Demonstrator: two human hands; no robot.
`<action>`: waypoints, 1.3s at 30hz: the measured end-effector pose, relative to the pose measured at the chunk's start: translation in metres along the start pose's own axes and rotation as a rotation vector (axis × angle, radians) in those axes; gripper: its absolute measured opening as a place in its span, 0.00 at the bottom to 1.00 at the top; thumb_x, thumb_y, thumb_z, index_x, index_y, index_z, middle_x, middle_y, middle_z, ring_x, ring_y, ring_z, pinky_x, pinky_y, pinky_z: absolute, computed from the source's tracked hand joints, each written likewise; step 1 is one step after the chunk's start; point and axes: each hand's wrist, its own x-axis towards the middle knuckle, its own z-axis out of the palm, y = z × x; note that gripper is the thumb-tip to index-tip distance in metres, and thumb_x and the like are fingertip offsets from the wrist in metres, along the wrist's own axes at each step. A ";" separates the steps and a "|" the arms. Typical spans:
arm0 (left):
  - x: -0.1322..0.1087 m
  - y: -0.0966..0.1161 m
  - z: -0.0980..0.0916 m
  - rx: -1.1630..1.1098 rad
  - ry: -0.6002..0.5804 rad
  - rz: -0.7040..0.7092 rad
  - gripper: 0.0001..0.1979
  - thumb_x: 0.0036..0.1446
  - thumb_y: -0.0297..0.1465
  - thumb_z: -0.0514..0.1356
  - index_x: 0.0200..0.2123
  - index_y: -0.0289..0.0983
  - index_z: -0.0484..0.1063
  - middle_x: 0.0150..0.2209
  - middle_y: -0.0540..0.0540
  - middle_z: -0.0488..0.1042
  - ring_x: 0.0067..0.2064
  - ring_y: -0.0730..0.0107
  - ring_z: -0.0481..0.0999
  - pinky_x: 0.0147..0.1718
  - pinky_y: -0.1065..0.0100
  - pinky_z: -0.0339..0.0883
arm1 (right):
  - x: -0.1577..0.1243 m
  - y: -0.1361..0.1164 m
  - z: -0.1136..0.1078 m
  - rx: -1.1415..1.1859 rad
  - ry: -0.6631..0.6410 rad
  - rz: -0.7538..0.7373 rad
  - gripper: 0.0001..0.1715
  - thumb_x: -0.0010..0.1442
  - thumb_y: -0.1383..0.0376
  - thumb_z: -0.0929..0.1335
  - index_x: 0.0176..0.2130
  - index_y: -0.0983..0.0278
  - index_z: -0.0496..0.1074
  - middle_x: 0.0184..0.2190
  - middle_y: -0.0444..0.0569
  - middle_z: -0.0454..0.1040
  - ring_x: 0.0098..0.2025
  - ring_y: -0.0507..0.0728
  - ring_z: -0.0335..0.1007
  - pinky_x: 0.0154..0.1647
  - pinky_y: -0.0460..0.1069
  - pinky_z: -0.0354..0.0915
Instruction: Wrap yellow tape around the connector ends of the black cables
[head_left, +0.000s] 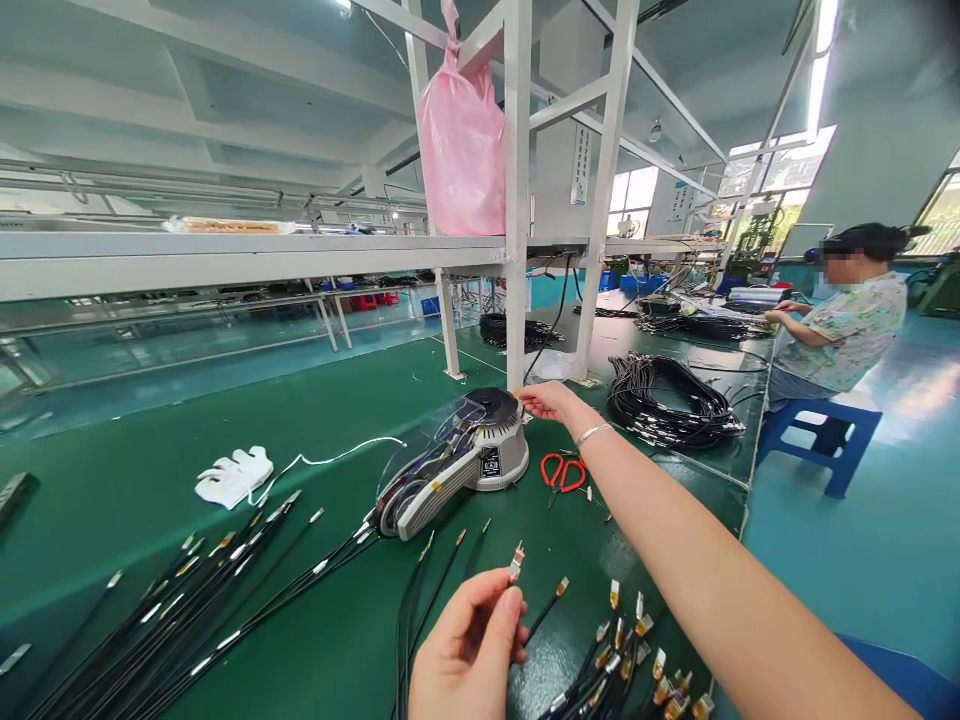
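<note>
My left hand (pixel 472 640), low in the middle, pinches the end of a black cable between thumb and fingers. The cable's small metal connector (pixel 517 562) points upward, with copper-coloured tape around it. My right hand (pixel 547 400) reaches to the far right side of a grey tape dispenser (pixel 501 455) with a round black top. Its fingers are pinched together at the dispenser's edge; what they hold, if anything, is too small to make out. Red-handled snips (pixel 562 474) lie just below my right wrist. Several taped cable ends (pixel 619 635) lie to the right of my left hand.
Long black cables (pixel 217 570) lie across the green tabletop at left, near a white glove (pixel 234 477). Coiled cables (pixel 667 400) lie at right. White frame posts (pixel 517 200) rise behind the dispenser. A co-worker (pixel 847 310) sits by a blue stool (pixel 821 435).
</note>
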 end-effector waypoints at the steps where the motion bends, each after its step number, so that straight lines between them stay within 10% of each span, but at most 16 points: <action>1: 0.002 0.000 -0.002 0.030 -0.015 0.015 0.21 0.37 0.48 0.71 0.30 0.38 0.80 0.25 0.47 0.75 0.24 0.69 0.72 0.23 0.72 0.71 | -0.002 -0.003 -0.001 0.013 0.011 -0.020 0.16 0.64 0.62 0.67 0.49 0.68 0.68 0.46 0.53 0.70 0.43 0.57 0.71 0.42 0.55 0.71; 6: 0.005 0.003 -0.011 0.246 -0.143 0.206 0.13 0.47 0.42 0.66 0.33 0.41 0.81 0.32 0.46 0.75 0.24 0.71 0.72 0.25 0.71 0.70 | -0.051 0.002 -0.012 0.141 0.107 -0.212 0.12 0.63 0.63 0.67 0.44 0.69 0.71 0.43 0.52 0.73 0.41 0.55 0.72 0.41 0.51 0.70; 17: -0.022 0.000 0.006 0.428 -0.105 0.403 0.07 0.55 0.33 0.61 0.37 0.42 0.77 0.30 0.50 0.73 0.30 0.71 0.73 0.30 0.71 0.68 | -0.285 0.149 0.012 0.510 0.093 -0.331 0.12 0.57 0.57 0.72 0.40 0.58 0.80 0.41 0.49 0.79 0.43 0.57 0.74 0.47 0.52 0.70; 39: -0.038 -0.004 0.003 0.445 -0.148 0.668 0.08 0.59 0.24 0.59 0.37 0.45 0.73 0.34 0.54 0.75 0.34 0.76 0.74 0.36 0.75 0.69 | -0.308 0.131 0.022 0.416 0.147 -0.406 0.09 0.58 0.59 0.70 0.38 0.55 0.81 0.38 0.47 0.80 0.38 0.58 0.78 0.45 0.51 0.75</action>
